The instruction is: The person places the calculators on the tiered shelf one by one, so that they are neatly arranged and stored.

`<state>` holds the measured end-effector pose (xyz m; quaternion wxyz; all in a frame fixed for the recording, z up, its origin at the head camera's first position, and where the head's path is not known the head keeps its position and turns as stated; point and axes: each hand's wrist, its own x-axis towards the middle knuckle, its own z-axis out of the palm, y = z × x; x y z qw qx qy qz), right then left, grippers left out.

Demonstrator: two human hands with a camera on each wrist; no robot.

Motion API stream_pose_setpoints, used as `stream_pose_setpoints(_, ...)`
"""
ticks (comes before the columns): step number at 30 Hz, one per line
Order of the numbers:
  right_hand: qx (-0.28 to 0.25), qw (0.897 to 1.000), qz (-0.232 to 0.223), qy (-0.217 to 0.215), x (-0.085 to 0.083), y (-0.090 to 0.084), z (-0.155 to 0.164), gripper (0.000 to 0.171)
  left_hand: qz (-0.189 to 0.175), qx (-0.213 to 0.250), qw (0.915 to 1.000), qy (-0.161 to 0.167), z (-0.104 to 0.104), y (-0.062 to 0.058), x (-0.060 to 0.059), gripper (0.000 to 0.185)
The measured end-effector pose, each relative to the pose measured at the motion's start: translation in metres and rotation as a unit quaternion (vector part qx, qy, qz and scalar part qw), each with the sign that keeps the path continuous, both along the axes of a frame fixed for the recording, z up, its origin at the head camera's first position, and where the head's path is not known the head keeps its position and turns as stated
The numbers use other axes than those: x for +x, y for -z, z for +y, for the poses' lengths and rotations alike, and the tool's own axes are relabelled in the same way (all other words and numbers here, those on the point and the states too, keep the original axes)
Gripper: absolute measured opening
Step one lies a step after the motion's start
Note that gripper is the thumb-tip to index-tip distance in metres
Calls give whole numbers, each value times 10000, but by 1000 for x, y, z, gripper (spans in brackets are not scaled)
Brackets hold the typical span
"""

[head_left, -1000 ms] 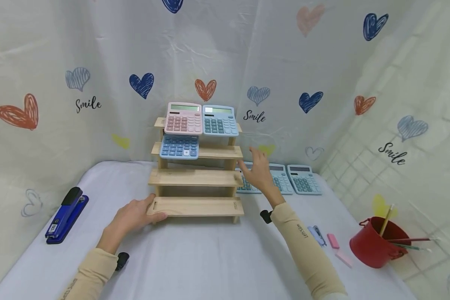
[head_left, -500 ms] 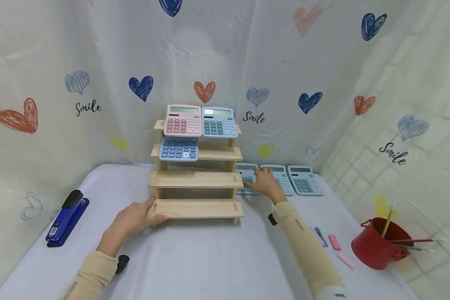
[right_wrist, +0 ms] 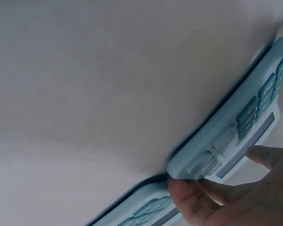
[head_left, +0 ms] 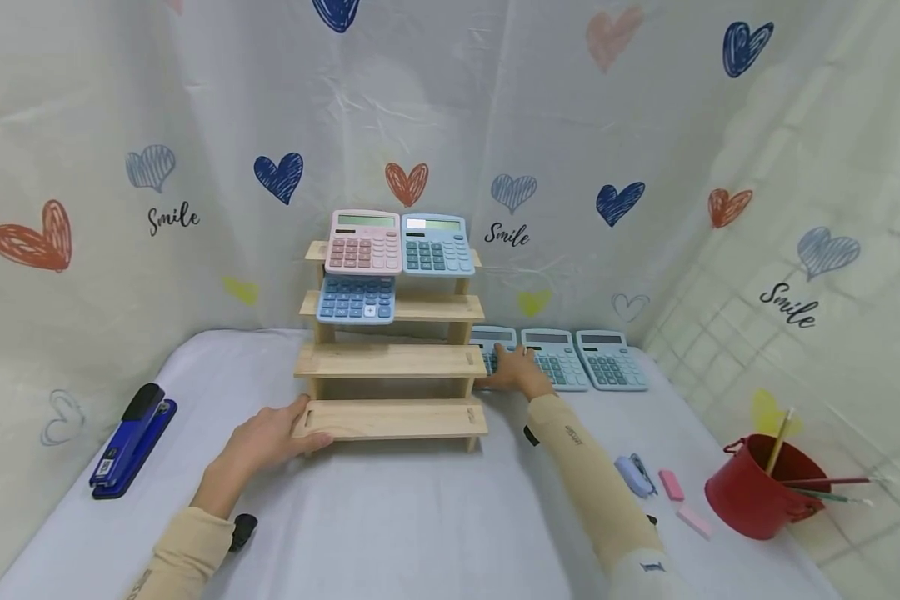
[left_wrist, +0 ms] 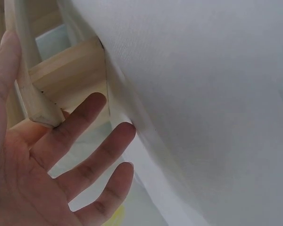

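Note:
My left hand (head_left: 270, 437) holds the left end of the lowest board of a four-step wooden stand (head_left: 390, 417), thumb at one side and index finger behind, the other fingers spread. My right hand (head_left: 516, 372) is over the leftmost of the light blue calculators (head_left: 492, 335) on the table, partly hidden behind the stand. In the right wrist view its fingers touch that calculator's (right_wrist: 217, 127) corner and display side; whether they grip it is unclear. On the top step stand a pink calculator (head_left: 363, 242) and a blue calculator (head_left: 437, 246); a darker blue calculator (head_left: 356, 300) is below.
Two more light blue calculators lie to the right, a middle calculator (head_left: 558, 362) and an end calculator (head_left: 611, 362). A blue stapler (head_left: 133, 442) lies at left. At right are a small stapler (head_left: 634, 475), pink erasers (head_left: 671, 485) and a red bucket (head_left: 750, 496) holding pencils.
My right hand has come down from beside the stand onto the table calculators, then shifted left to the leftmost one. The left hand keeps its hold on the stand.

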<state>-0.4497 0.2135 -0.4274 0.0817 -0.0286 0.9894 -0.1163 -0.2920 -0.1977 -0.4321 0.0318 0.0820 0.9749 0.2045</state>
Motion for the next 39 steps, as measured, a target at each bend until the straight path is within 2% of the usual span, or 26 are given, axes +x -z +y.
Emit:
stream_pose_setpoints(5,162,9996,-174,154,-4,1,-8,110,-32,16,10000,0,-1,-1,1,100)
stream_pose_setpoints(12,137,9992,-246,282,-5,6,-9,104,-13,20,10000,65,0,-1,1,99)
stream_pose_setpoints(19,170,9998,19,71,-6,6,-7,100,14,49,10000,40,3,1,1,97)
stream_pose_setpoints(25,170,9991,346,-164,-7,1,-6,100,-19,10,10000,-10,1,-3,3,99)
stream_pose_setpoints(32,-57,9981,604,129,3,-9,8,102,1,39,10000,28,0,-4,4,99)
stream_pose_setpoints(39,-312,9971,698,11,23,-31,27,100,-21,53,10000,57,0,-3,4,100)
